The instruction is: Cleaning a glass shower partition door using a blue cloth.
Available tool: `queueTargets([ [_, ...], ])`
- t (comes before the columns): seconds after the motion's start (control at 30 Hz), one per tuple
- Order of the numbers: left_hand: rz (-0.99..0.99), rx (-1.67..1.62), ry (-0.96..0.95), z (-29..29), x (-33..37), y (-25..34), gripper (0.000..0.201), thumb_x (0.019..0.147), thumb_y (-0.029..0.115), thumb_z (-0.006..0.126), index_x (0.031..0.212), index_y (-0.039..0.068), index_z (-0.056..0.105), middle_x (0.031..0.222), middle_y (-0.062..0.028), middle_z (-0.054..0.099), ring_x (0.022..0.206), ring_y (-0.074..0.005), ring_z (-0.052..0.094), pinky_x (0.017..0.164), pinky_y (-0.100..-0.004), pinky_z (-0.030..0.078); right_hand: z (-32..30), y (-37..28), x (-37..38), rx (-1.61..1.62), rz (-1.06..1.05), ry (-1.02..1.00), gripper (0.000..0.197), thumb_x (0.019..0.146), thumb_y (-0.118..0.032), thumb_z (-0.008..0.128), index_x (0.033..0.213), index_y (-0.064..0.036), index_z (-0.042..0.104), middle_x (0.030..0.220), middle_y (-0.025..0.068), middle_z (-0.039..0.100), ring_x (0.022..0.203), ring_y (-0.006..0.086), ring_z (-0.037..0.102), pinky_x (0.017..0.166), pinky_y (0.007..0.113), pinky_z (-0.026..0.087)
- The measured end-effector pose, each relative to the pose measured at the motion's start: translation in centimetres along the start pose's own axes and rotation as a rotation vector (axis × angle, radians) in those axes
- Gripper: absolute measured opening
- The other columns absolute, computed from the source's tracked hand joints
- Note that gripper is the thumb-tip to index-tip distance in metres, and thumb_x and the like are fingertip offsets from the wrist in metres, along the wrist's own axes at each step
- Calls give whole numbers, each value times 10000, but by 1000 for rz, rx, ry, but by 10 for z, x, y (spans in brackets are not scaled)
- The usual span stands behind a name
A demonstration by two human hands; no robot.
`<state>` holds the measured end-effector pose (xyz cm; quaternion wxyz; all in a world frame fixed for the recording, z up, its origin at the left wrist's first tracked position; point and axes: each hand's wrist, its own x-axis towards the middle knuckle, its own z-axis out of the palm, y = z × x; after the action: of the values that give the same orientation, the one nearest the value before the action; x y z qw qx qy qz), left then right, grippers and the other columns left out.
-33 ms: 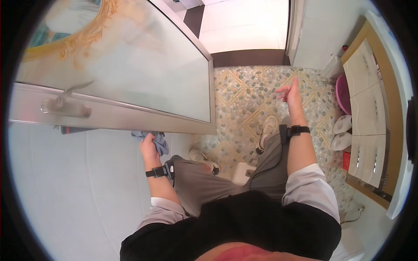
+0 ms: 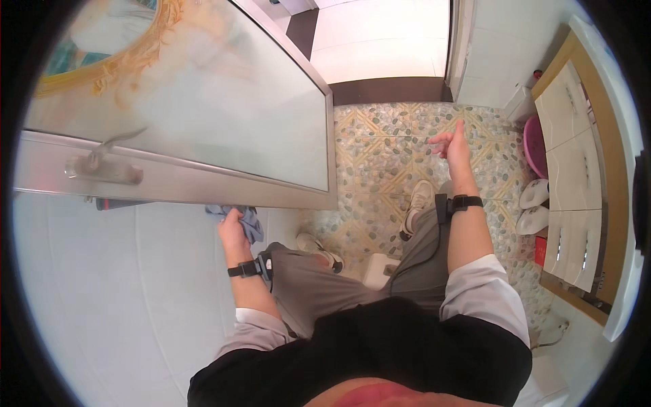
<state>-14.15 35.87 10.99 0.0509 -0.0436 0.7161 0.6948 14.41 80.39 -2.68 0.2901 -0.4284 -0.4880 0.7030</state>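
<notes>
My left hand (image 2: pixel 233 233) is closed around a crumpled grey-blue cloth (image 2: pixel 251 224). It is beside the lower edge of the frosted glass door (image 2: pixel 271 129), whose frame hides part of the cloth. Whether the cloth touches the door, I cannot tell. Out over the patterned floor, my right hand (image 2: pixel 453 148) has its fingers apart and holds nothing. A silver lever handle (image 2: pixel 102 163) is fixed to the door's metal frame, to the left of the cloth. Each of my wrists bears a black strap with a small device.
Pebble-patterned tiles (image 2: pixel 373 159) run to a dark threshold (image 2: pixel 393 90) at the open doorway. On the right stands a cream drawer cabinet (image 2: pixel 573 176), with a purple basin (image 2: pixel 534 146) and white shoes (image 2: pixel 534 195) beside it. A white box-like object (image 2: pixel 376 273) is between my legs. Pale tiled wall (image 2: pixel 115 271) fills the left.
</notes>
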Motion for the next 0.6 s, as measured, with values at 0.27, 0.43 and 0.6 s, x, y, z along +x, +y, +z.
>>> queueTargets([
  [0.27,196,181,-488,37,-75,-4,279,789,-31,547,1058,-21,618,1008,-42,620,901,-120,559,750,-299,500,63,-2,-3,-88,-65,-139,829,1045,-655,183,968,-32,724,1004,80,752,877,140,662,729,308,472],
  [0.43,334,106,-528,29,-78,-11,406,804,-31,536,1203,-49,608,1288,-178,635,1236,-264,588,1050,-373,440,101,10,-20,122,-186,-258,834,1037,-681,197,1156,-20,691,1168,101,726,1070,201,648,838,324,461],
  [0.6,270,-145,-426,-32,-57,-15,614,709,-95,470,1319,-66,533,1300,-129,604,1177,-217,575,1005,-318,440,89,33,16,271,-166,42,765,1076,-595,205,1263,14,629,1317,128,653,1243,226,577,987,366,449],
])
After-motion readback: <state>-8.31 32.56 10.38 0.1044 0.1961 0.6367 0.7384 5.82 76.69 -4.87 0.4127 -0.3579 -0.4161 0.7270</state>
